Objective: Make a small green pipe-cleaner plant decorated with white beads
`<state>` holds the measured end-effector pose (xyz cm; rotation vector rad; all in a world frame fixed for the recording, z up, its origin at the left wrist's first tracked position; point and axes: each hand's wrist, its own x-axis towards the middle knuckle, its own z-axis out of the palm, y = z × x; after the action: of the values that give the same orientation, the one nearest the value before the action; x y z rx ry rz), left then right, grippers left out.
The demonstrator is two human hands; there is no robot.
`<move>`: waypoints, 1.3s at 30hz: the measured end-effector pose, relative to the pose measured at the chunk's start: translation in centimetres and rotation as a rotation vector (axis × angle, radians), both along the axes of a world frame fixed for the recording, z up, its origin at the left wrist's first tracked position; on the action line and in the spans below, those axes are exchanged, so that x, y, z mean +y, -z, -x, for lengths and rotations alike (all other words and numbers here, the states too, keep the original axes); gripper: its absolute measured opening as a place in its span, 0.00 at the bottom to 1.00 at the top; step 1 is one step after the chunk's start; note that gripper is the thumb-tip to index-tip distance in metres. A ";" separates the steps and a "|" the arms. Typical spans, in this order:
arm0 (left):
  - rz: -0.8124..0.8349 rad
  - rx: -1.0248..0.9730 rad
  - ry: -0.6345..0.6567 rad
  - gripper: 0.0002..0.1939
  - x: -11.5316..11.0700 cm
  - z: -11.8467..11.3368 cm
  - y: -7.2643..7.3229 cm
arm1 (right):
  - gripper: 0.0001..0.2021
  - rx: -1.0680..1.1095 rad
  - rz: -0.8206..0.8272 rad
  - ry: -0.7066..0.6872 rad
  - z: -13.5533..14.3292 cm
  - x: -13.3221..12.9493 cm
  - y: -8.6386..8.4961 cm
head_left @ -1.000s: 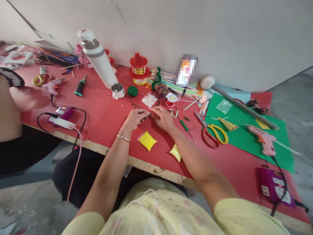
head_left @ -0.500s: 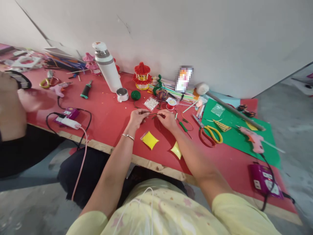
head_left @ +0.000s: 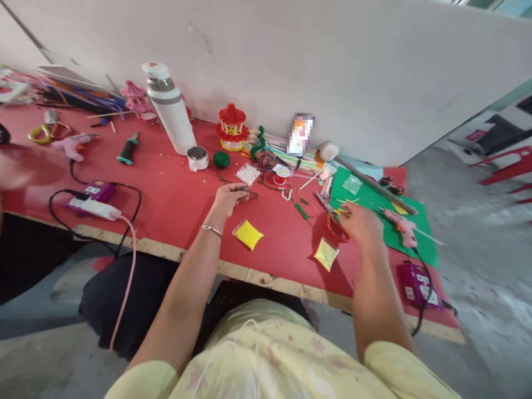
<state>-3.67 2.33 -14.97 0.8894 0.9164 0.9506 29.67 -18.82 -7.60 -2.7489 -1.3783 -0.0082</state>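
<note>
Head view: left hand (head_left: 228, 198) pinches a thin dark green wire (head_left: 249, 195) just above the red surface (head_left: 174, 199), grip closed on it, near a bag of white beads (head_left: 247, 174). Right hand (head_left: 361, 226) lies over the scissors (head_left: 334, 217), fingers curled at their handles; whether they clasp them I cannot tell. Two yellow packets (head_left: 248, 234) lie between.

Two hands show: left hand (head_left: 228, 198) and right hand (head_left: 361, 226). Two yellow packets: one (head_left: 248, 234) near the left hand, one (head_left: 326, 254) near the right. Two glue guns: (head_left: 399, 227) and (head_left: 70, 146). Two purple power strips: (head_left: 417, 282) and (head_left: 97, 191). Two scissors: (head_left: 334, 221) and (head_left: 45, 132). One bottle (head_left: 168, 110), one cup (head_left: 198, 158), one green sheet (head_left: 374, 200), one mallet (head_left: 357, 170).
</note>
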 end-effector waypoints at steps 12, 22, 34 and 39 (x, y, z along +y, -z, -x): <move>-0.070 -0.054 0.072 0.22 -0.5 0.2 -0.7 | 0.43 -0.042 0.137 -0.016 -0.6 -0.5 0.8; -0.069 -0.011 -0.004 0.17 -0.7 -0.3 -0.9 | 0.34 1.472 -0.031 -0.320 12.2 3.4 -0.7; -0.124 0.086 -0.047 0.15 -0.4 -0.2 -0.5 | 0.29 1.782 0.212 -0.111 14.6 7.1 2.2; -0.136 0.095 -0.009 0.20 -0.6 -0.4 -0.8 | 0.31 1.797 0.194 -0.087 14.6 8.0 2.4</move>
<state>-3.31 1.73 -14.15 1.0538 0.9457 0.9938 15.07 -10.80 -9.99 -1.4374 -0.7580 1.9557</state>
